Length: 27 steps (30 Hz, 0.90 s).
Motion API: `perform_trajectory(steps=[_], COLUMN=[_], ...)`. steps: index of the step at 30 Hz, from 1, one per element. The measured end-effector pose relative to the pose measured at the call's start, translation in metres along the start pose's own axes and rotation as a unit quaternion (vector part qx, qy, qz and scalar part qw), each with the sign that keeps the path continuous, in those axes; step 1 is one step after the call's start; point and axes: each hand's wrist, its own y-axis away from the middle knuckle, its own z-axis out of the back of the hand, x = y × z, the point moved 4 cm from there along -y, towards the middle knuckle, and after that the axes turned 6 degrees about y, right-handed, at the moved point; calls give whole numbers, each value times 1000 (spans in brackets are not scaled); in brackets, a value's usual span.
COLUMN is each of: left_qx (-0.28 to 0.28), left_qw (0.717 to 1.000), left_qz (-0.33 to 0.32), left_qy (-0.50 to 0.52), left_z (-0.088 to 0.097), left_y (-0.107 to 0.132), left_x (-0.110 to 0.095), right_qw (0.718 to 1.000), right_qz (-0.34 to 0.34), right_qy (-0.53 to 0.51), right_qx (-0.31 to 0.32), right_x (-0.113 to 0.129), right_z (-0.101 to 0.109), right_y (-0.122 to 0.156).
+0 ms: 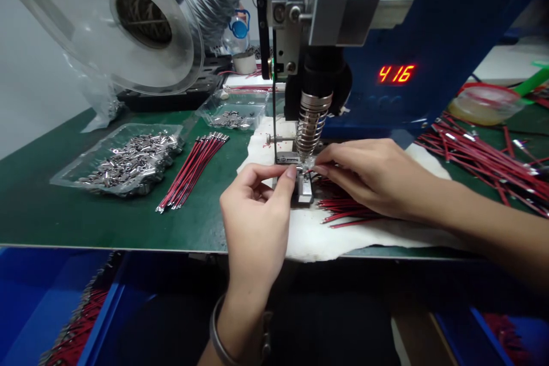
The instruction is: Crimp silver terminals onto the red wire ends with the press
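At the small metal die [305, 187] of the crimping press [315, 108], both hands meet from either side. My left hand [259, 206] is closed in a pinch at the die's left edge; whatever small piece its thumb and forefinger hold is hidden. From the right, my right hand [373, 174] pinches a thin red wire [312, 170], with its end at the die under the spring-wrapped ram. Below that palm lies a bundle of red and black wires [343, 210] on a white cloth [319, 243].
Left are a clear tray of metal terminals [132, 160], finished-looking wires [193, 168] in a row and a second tray [234, 117]. A big reel [107, 17] hangs above. More wires [484, 154] and a round tub [484, 104] lie right. Blue bins [100, 320] stand below the table.
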Motion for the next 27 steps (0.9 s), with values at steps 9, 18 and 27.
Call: perform_trajectory(steps=[9, 18, 27], left_qx=[0, -9, 3], left_qw=[1000, 1000, 1000], left_qz=[5, 6, -1], left_qy=[2, -5, 6], left_z=[0, 0, -1], left_y=[0, 0, -1], left_x=[0, -1, 0], right_qw=[999, 994, 990], right_qz=[-19, -32, -62], right_qy=[-36, -100, -123], right_qx=[-9, -29, -21], right_x=[2, 6, 8], right_z=[2, 3, 4], right_y=[0, -1, -2])
